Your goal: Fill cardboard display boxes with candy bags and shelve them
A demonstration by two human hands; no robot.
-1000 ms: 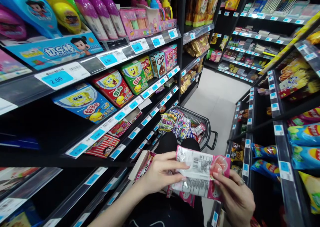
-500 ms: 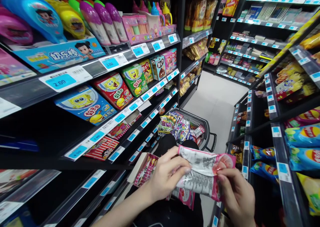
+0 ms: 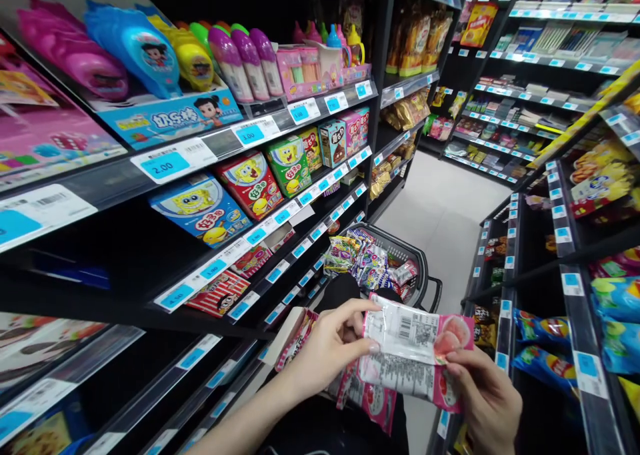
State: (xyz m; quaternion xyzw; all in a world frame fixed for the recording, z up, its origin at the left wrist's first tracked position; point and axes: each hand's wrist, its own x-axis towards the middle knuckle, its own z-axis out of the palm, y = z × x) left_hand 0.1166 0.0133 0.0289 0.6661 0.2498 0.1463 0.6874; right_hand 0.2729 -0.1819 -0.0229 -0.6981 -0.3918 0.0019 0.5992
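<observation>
- The left hand (image 3: 330,348) pinches the left edge of a pink snack packet (image 3: 417,335), thumb and fingertips closed on its upper corner
- The right hand (image 3: 487,401) grips the same packet from the right, fingers curled under it and the thumb pressed on the pink end
- The packet is held flat between both hands at the bottom of the view, printed back facing up, with a barcode panel and a peach-like picture at its right end
- More pink packets (image 3: 370,391) lie stacked under it, apparently clamped in the same two-handed hold; how many I cannot tell
- By the look of it the packet is light, soft and crinkly: glossy film that creases and may slide against its neighbours, so the sealed edges seem the surest place to pinch
- Just left of the left hand sits an open cardboard display box (image 3: 295,331) with pink lining
- Beyond the hands stands a dark mesh shopping basket (image 3: 420,258) heaped with shiny sweet bags
- The black shelves (image 3: 150,255) on the left carry stiff cartoon-printed cartons, smooth egg-shaped plastic toys and blue price tags
- The right-hand shelf (image 3: 570,288) holds puffed crisp bags
</observation>
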